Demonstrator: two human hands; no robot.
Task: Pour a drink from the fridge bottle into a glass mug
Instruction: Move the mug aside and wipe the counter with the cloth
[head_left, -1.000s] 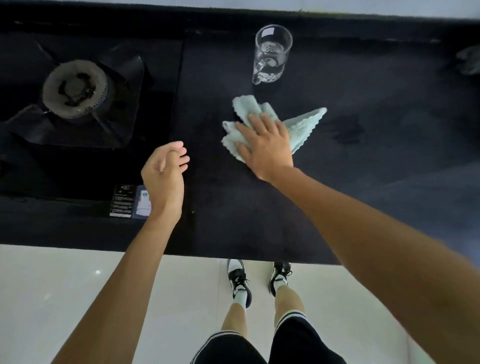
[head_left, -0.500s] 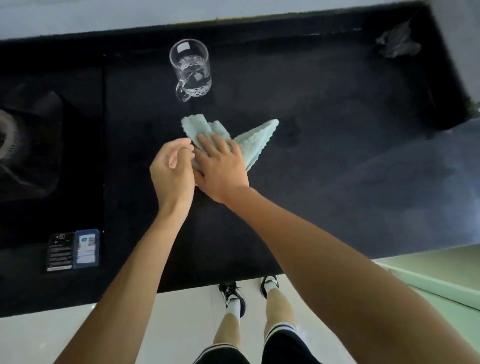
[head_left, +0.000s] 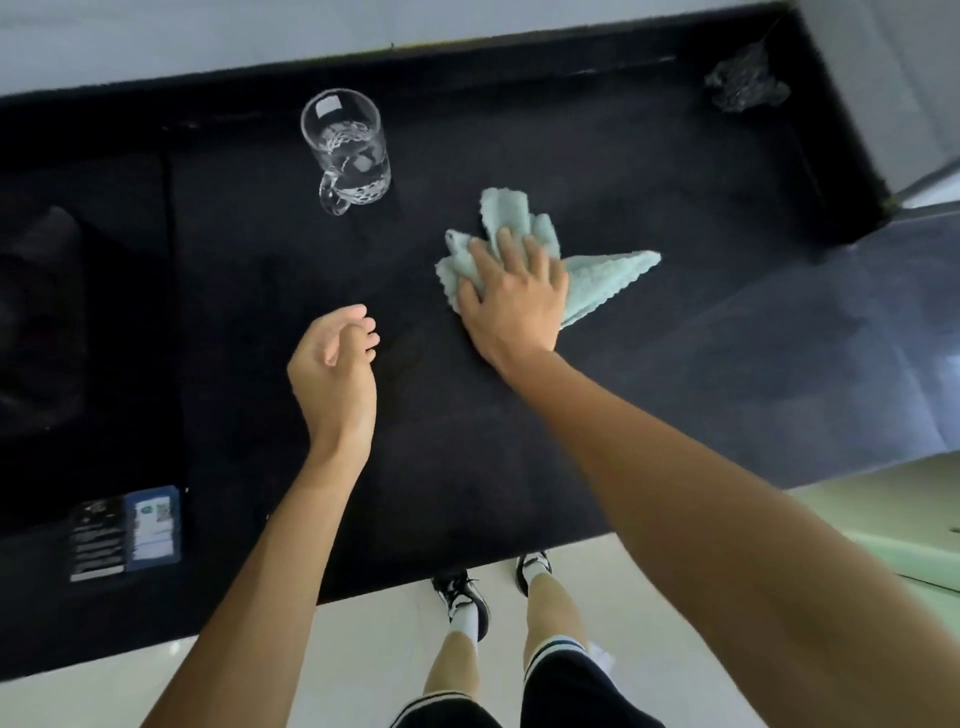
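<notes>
1. Right hand (head_left: 511, 306) lies flat on the cloth (head_left: 602, 280), fingers spread, pressing it to the dark surface (head_left: 519, 467). Looks like a wipe-up.
2. Left hand (head_left: 332, 374) hovers nearby, fingers loosely curled, holding nothing.
3. Mug (head_left: 350, 150) stands upright beyond the cloth, apart from it, with liquid inside. No bottle in sight.
4. Best play: palm flat, sweep away from the mug, mind its handle.

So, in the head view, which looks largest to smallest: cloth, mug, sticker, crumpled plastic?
1. cloth, partly under the right hand
2. mug and sticker, about alike
3. crumpled plastic, though farthest from the camera
</notes>
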